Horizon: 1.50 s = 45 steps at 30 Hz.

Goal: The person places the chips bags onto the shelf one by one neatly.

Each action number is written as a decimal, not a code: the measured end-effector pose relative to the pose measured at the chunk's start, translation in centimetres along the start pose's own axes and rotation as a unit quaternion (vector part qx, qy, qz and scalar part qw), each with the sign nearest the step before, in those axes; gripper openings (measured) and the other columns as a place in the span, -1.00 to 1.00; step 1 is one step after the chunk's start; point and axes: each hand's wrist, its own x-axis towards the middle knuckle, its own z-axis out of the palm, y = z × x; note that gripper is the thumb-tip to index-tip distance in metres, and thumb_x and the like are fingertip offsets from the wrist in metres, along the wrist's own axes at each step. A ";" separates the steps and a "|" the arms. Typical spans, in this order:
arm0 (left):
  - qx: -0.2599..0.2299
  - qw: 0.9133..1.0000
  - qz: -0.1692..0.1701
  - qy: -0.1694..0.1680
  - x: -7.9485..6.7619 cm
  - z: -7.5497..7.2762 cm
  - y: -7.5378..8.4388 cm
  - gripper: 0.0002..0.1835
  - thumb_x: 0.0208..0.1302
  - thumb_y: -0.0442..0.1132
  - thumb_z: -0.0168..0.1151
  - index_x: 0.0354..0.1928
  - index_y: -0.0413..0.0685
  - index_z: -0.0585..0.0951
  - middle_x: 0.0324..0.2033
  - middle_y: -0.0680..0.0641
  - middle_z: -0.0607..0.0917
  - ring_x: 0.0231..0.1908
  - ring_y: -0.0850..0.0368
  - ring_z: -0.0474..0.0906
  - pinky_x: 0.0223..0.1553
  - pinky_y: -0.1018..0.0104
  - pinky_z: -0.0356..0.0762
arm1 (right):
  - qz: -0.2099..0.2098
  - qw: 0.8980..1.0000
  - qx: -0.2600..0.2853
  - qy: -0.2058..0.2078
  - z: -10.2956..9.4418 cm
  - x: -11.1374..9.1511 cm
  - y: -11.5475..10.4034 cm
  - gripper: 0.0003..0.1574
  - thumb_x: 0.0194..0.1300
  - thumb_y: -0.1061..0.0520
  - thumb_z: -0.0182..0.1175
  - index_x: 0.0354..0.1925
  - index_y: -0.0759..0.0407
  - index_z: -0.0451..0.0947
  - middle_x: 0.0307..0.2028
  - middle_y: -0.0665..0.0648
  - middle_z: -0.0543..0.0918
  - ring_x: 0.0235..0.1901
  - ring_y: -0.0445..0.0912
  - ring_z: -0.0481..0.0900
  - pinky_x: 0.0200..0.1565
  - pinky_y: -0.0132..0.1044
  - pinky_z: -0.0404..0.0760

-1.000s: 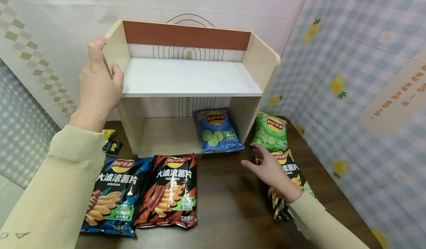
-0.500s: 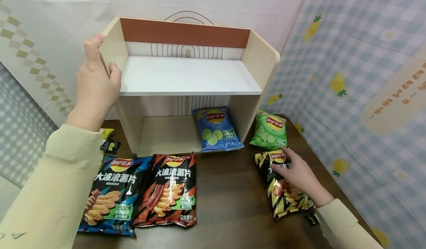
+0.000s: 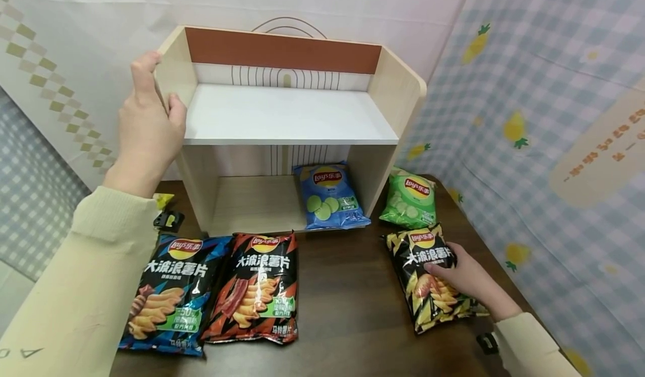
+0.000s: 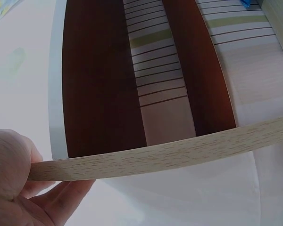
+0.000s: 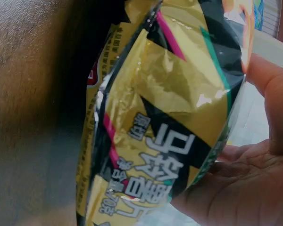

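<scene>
Lower right of the head view, my right grip (image 3: 466,280) pinches a black-and-gold chip bag (image 3: 423,296) by its right edge; upper left, my left grip (image 3: 150,129) clasps the shelf unit (image 3: 395,94). The bag should be light, slick, crushable: best pinched gently there.

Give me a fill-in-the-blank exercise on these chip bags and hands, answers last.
1. The glossy chip bag in the bare right hand is mainly gold and ____.
2. The bare left hand holds the two-tier, pale wooden shelf by its ____-hand side.
3. The shiny bag picturing green slices, in the shelf's lower compartment, is mainly ____.
4. The plump green bag sits outside the shelf, on its ____.

Missing words: black; left; blue; right.
</scene>
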 end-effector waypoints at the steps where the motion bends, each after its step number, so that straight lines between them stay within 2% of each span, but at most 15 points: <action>1: 0.000 1.000 0.000 0.000 0.0 0.0 0.0 -0.44 0.38 -0.17 -0.17 0.37 0.30 0.00 0.07 -0.54 0.46 -0.09 -0.54 0.49 -0.16 -0.35 0.48 | 0.002 1.000 0.002 -0.001 0.0 0.0 0.1 0.43 0.15 -0.51 0.13 0.45 0.46 -0.21 0.26 0.63 0.18 0.18 0.47 0.27 0.00 0.26 0.41; 14: 0.003 1.000 -0.007 -0.005 0.0 0.1 0.0 -0.43 0.38 -0.16 -0.18 0.37 0.32 -0.02 0.08 -0.53 0.45 -0.10 -0.54 0.49 -0.18 -0.35 0.48 | 0.018 0.999 0.034 -0.019 0.0 0.1 0.5 0.40 0.16 -0.48 0.15 0.43 0.46 -0.21 0.23 0.58 0.24 0.16 0.39 0.33 -0.01 0.19 0.45; 20: 0.001 1.000 -0.008 -0.007 0.1 0.2 0.1 -0.43 0.38 -0.16 -0.18 0.37 0.32 -0.02 0.06 -0.54 0.46 -0.12 -0.52 0.49 -0.19 -0.33 0.49 | 0.018 0.999 0.027 -0.008 0.2 0.2 0.4 0.46 0.13 -0.52 0.13 0.44 0.49 -0.25 0.31 0.64 0.08 0.23 0.50 0.16 0.08 0.32 0.34; 24: -0.001 1.000 -0.012 -0.006 0.1 0.1 0.0 -0.43 0.38 -0.16 -0.18 0.37 0.34 -0.01 0.05 -0.55 0.47 -0.11 -0.52 0.49 -0.18 -0.32 0.47 | 0.011 1.000 0.020 0.004 0.5 0.1 -0.1 0.48 0.11 -0.54 0.13 0.45 0.47 -0.25 0.32 0.65 0.05 0.24 0.51 0.14 0.08 0.34 0.32; 30: -0.006 1.000 0.005 0.005 0.0 0.2 -0.2 -0.44 0.37 -0.17 -0.17 0.36 0.29 0.00 0.05 -0.55 0.47 -0.12 -0.55 0.48 -0.19 -0.35 0.45 | 0.001 0.999 0.034 0.006 1.1 -0.4 -1.3 0.42 0.12 -0.50 0.17 0.45 0.44 -0.18 0.30 0.58 0.17 0.22 0.44 0.24 0.04 0.27 0.39; 36: -0.004 1.000 0.003 0.009 -0.2 0.1 -0.3 -0.44 0.37 -0.17 -0.16 0.36 0.28 0.00 0.03 -0.55 0.48 -0.18 -0.55 0.48 -0.24 -0.34 0.45 | -0.009 0.999 0.034 0.012 1.9 0.2 -2.2 0.43 0.10 -0.52 0.18 0.45 0.43 -0.15 0.32 0.57 0.15 0.24 0.43 0.22 0.08 0.28 0.36; 40: 0.002 1.000 0.005 0.011 -0.2 0.2 -0.3 -0.44 0.36 -0.17 -0.16 0.37 0.27 0.00 -0.05 -0.58 0.50 -0.23 -0.54 0.48 -0.26 -0.33 0.45 | -0.009 0.999 0.040 0.003 2.0 0.3 -1.8 0.42 0.12 -0.52 0.16 0.46 0.41 -0.16 0.34 0.58 0.11 0.25 0.44 0.19 0.08 0.29 0.36; 45: 0.003 1.000 0.006 0.011 0.0 0.2 -0.2 -0.43 0.37 -0.17 -0.16 0.37 0.27 0.00 -0.06 -0.59 0.50 -0.21 -0.54 0.48 -0.25 -0.34 0.44 | 0.008 0.996 0.080 -0.039 1.2 -0.3 -0.5 0.32 0.18 -0.46 0.16 0.46 0.37 -0.13 0.32 0.61 0.11 0.26 0.46 0.17 0.03 0.22 0.44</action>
